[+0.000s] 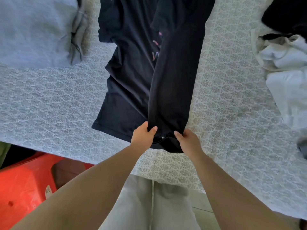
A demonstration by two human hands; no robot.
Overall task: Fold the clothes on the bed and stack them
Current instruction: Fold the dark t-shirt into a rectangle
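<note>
Both hands, left hand (pixel 143 134) and right hand (pixel 187 140), pinch the dark shirt (pixel 132 72) hem, apparently to draw its folded side straight.

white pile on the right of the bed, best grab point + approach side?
Judging by its pose, pinch the white pile at its rumpled upper folds, coming from its left over the bare bed. Those ridges stand proud and give an edge to pinch; its lower part lies flat, and black clothing sits on its far end.
</note>
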